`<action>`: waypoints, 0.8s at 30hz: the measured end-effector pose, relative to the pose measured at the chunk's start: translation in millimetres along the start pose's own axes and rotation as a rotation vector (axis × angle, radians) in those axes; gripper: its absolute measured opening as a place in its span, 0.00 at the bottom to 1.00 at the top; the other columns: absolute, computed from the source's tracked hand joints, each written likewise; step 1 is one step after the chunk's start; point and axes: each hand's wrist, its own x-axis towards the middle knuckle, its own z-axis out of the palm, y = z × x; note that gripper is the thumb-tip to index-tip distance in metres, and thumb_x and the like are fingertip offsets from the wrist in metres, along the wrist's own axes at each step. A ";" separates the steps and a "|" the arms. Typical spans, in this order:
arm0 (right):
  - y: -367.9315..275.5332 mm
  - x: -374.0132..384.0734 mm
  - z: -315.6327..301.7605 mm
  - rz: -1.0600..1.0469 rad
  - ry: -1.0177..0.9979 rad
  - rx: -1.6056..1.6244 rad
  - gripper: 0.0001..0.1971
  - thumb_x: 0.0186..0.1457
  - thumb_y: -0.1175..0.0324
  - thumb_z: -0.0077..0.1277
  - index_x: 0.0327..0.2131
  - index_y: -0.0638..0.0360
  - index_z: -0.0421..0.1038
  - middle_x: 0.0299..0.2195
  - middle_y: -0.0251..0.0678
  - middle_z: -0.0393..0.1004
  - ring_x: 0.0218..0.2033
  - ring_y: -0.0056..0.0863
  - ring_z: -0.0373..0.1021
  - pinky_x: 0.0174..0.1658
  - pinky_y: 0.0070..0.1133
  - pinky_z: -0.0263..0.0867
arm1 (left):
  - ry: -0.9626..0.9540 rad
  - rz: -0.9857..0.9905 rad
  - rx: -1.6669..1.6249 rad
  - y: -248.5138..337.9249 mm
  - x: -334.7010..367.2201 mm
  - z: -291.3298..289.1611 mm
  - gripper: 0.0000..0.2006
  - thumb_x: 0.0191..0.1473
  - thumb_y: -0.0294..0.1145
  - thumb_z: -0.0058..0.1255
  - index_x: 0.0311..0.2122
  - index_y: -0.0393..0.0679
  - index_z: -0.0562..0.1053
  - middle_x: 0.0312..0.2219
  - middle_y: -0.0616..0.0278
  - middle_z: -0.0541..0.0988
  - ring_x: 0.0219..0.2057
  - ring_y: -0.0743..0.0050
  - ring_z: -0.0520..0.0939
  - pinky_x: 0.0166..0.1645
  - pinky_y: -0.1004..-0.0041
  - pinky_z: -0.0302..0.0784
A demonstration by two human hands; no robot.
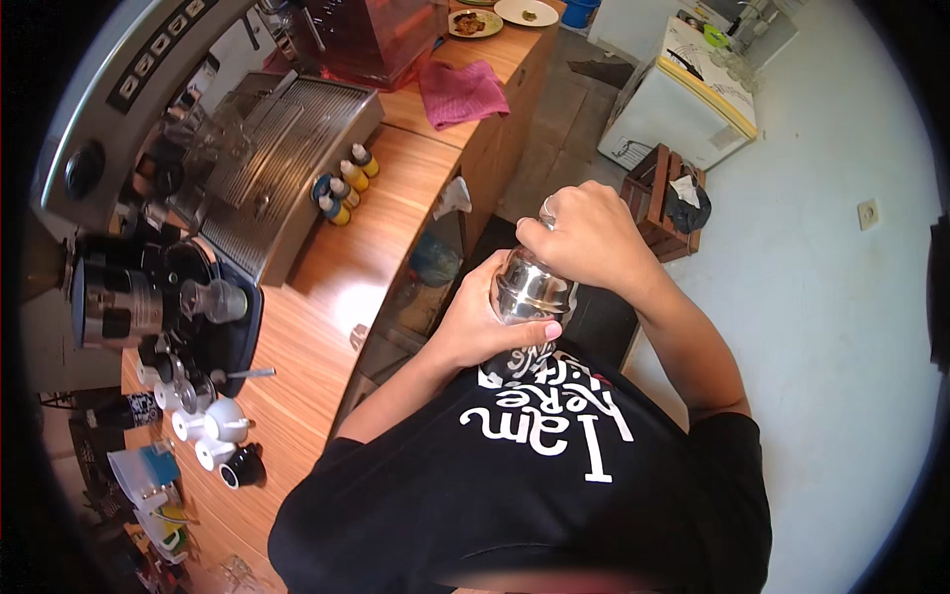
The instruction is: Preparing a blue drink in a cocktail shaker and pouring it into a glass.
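Note:
A shiny steel cocktail shaker (pixel 532 293) is held upright or slightly tilted in front of my black shirt. Wrapped around its body is my left hand (pixel 473 322), thumb across the front. My right hand (pixel 591 238) is closed over the shaker's narrow top, with a ring on one finger. The fingers hide most of that top, so I cannot tell whether a cap is on or loose.
Along the left runs a wooden counter (pixel 322 342) with an espresso machine (pixel 272 148), small dropper bottles (pixel 348 182), a coffee grinder (pixel 119 305) and several cups (pixel 226 421). A magenta cloth (pixel 463 94) lies farther back. Beyond are a white chest freezer (pixel 673 109) and a wooden crate (pixel 648 198).

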 end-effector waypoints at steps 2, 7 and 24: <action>6.8 -32.1 7.8 -0.006 -0.006 0.012 0.21 0.46 0.56 0.51 0.20 0.70 0.78 0.19 0.58 0.74 0.27 0.56 0.76 0.38 0.39 0.74 | -0.109 -0.031 -0.195 -16.9 -15.7 14.7 0.36 0.39 0.35 0.74 0.52 0.35 0.68 0.42 0.58 0.79 0.44 0.74 0.80 0.52 0.71 0.75; 17.8 -111.8 24.0 -0.208 0.133 0.209 0.20 0.45 0.58 0.52 0.13 0.69 0.69 0.14 0.54 0.67 0.19 0.56 0.68 0.26 0.41 0.65 | -0.199 -0.066 -0.298 -40.8 -66.8 54.2 0.37 0.36 0.35 0.70 0.53 0.33 0.67 0.41 0.53 0.79 0.41 0.66 0.83 0.49 0.67 0.78; -5.7 -238.1 -14.3 -0.261 0.139 0.116 0.25 0.51 0.51 0.51 0.13 0.65 0.67 0.12 0.49 0.67 0.17 0.50 0.70 0.22 0.37 0.64 | -0.270 0.155 0.121 -17.0 -145.1 101.7 0.37 0.36 0.38 0.75 0.51 0.35 0.69 0.40 0.58 0.80 0.42 0.74 0.81 0.50 0.71 0.75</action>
